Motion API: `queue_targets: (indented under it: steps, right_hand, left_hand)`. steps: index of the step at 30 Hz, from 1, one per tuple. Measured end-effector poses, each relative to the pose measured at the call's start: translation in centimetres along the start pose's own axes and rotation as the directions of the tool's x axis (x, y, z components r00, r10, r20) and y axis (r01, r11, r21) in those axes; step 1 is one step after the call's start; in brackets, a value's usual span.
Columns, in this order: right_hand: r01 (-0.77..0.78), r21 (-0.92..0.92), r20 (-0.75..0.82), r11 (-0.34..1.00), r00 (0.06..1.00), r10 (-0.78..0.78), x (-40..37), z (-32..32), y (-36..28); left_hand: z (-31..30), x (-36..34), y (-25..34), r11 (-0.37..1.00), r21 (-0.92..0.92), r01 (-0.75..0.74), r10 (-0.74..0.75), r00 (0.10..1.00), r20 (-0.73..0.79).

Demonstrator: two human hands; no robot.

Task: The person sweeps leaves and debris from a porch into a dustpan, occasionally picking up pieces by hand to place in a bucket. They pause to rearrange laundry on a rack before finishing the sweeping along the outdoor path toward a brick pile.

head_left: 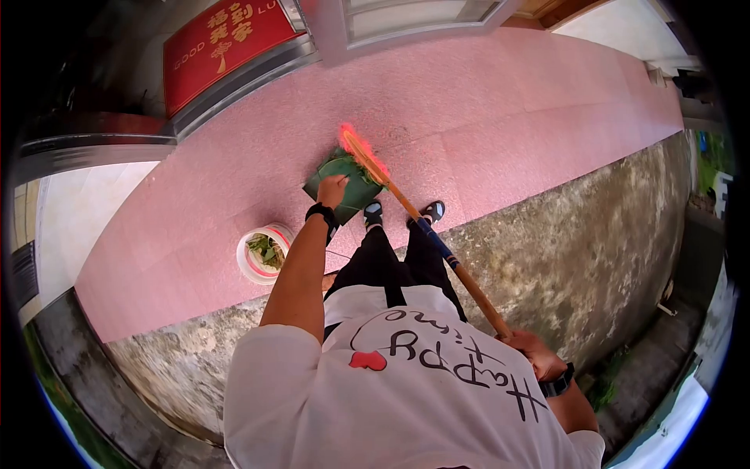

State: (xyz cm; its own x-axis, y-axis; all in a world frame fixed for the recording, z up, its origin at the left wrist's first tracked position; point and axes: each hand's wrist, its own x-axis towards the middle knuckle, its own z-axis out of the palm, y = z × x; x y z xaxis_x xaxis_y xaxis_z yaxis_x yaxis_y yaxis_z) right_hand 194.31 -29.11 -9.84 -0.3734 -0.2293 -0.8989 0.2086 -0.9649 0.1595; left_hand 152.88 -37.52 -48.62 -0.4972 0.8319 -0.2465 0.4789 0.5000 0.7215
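My left hand is closed on the upper part of a green dustpan, which rests on the pink floor in front of my feet. My right hand grips the end of a long wooden broom handle beside my shirt. The handle runs forward to a broom head with bright pink bristles, which lies against the dustpan's far edge. Some green bits show at that edge, partly hidden by the broom. A white bucket with leaves inside stands left of my forearm.
A red mat lies beyond a metal door sill at the upper left. A glass-paned door is at the top. The pink floor ends at a stained concrete strip, with a darker channel past it.
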Motion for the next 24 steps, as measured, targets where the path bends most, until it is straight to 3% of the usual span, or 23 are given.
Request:
queue_targets:
  steps: [1, 4, 8, 11, 17, 24]
  right_hand:
    - [-0.086, 0.159, 0.097, 0.984, 0.993, 0.071, -1.1, 0.6, -0.5]
    - [-0.095, 0.198, 0.138, 0.976, 0.988, 0.068, -3.0, 0.1, -1.0]
    - [-0.049, 0.019, 0.048, 0.999, 0.998, 0.048, -4.4, 0.9, -0.9]
    - [0.042, -0.161, -0.021, 0.986, 0.999, -0.046, -3.3, 1.7, -1.5]
    - [0.085, -0.432, -0.128, 0.898, 0.980, -0.154, 4.5, 1.4, -3.9]
    - [-0.043, -0.460, -0.052, 0.887, 0.998, 0.021, 3.7, 1.5, -2.5]
  left_hand:
    - [0.0, -0.1, 0.0, 1.000, 0.013, -0.006, 0.006, 1.000, -0.009]
    - [-0.1, -0.9, 0.1, 1.000, 0.014, 0.020, -0.020, 0.999, -0.035]
    - [-0.4, -1.9, 0.3, 1.000, 0.007, 0.002, -0.002, 0.998, -0.067]
    - [-0.3, -2.1, -0.3, 0.998, 0.051, 0.041, -0.041, 0.999, 0.006]
    - [0.6, -2.2, -1.1, 0.996, -0.048, 0.069, -0.070, 0.997, -0.018]
    - [-0.4, -2.1, 0.5, 0.989, -0.027, 0.144, -0.143, 0.989, 0.019]
